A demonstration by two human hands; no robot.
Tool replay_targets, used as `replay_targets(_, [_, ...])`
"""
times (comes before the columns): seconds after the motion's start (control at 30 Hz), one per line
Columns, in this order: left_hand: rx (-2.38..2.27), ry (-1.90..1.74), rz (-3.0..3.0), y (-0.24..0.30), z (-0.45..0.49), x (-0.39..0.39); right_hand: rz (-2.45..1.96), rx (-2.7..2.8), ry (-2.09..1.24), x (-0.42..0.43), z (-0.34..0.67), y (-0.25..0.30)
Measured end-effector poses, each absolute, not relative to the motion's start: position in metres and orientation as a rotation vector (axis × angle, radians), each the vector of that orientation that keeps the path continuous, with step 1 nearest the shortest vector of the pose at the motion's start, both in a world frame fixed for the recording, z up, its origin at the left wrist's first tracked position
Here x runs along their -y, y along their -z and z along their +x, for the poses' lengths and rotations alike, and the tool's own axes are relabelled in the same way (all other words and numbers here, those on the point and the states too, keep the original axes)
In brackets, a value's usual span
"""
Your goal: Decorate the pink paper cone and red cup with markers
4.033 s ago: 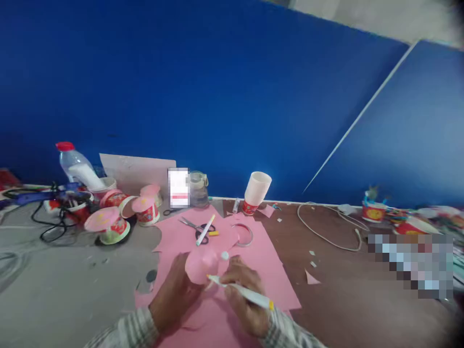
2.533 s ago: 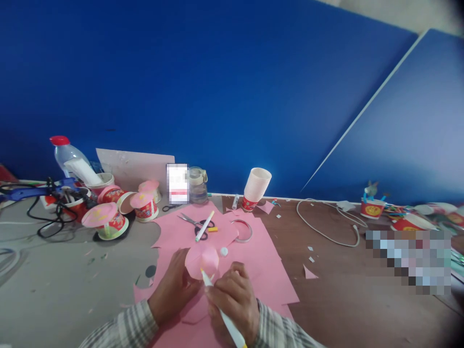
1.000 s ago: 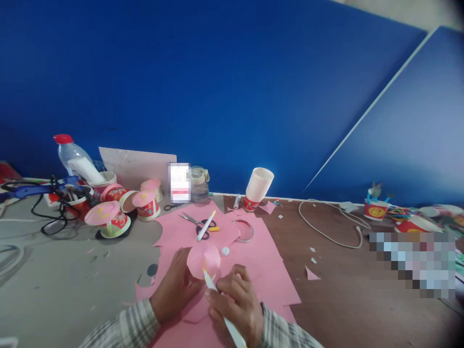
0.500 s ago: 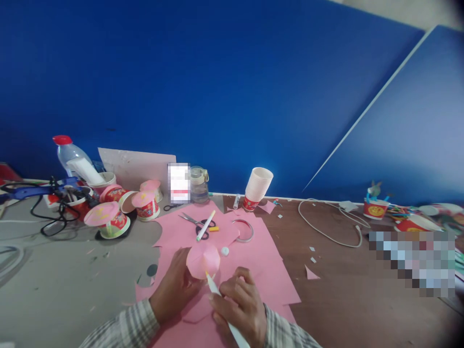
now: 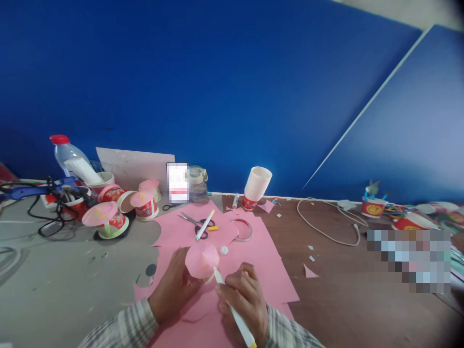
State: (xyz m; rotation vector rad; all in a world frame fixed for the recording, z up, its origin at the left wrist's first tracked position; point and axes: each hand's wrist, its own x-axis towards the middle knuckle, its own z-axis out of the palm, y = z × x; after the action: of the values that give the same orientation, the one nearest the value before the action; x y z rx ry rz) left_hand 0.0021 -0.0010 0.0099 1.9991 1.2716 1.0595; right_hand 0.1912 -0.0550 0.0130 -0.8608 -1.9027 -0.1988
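Plainly, from the head camera, your left hand (image 5: 174,286) has its fingers curled around the side of a pink disc (image 5: 201,260), over the pink sheets (image 5: 275,281) in front of you; the fingertips beneath are hidden, so how tightly they press cannot be told. A pale edge shows under the disc's lower rim. Your right hand (image 5: 246,296) is closed around a white marker (image 5: 242,324), thumb and fingers pinched on the barrel, its yellow tip at the disc's lower right edge. Just beyond the disc, a second marker (image 5: 205,225) lies across the scissors (image 5: 196,223), with a yellow cap (image 5: 213,228) by the handles. A small white piece (image 5: 224,250) sits just beside the disc, and a ring (image 5: 251,231) lies farther right. Toward the back of the table (image 5: 340,295) are a stack of cups (image 5: 258,183) and a clear jar (image 5: 198,191). Off to your left are cups with pink tops (image 5: 115,224), near a red-capped bottle (image 5: 62,153).
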Motion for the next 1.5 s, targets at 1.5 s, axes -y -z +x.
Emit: replay_targets(1.5, [-1.247,-1.109,2.013,-0.010,0.003,0.001,-0.987,1.935,0.164,0.064,0.180,-0.010])
